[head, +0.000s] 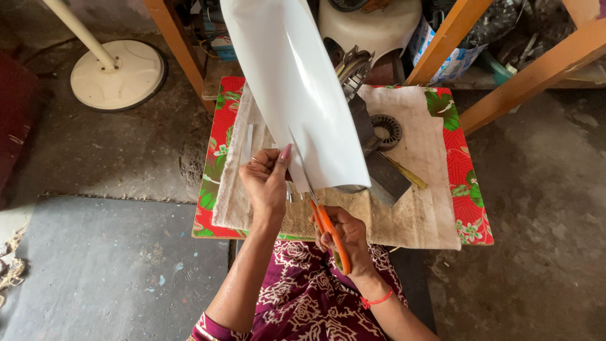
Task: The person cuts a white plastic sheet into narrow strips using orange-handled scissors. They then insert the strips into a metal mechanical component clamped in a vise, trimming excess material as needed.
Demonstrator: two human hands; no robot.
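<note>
The left hand (266, 183) pinches the lower left edge of the sheet (297, 82) — thumb and fingers closed on it, the thumb pointing up; the right hand (344, 237) is closed around the orange handles of the scissors (322, 215), its fingers through the loops. The blades reach up into the bottom edge of the sheet, just right of the left thumb; how wide they are open I cannot tell. The sheet is white, smooth and glossy, held upright above the table (470, 208) and curving a little — its lower right corner hangs over a dark metal part (379, 158); a thin white strip (247, 140) lies left of the sheet on the beige cloth (423, 208).
</note>
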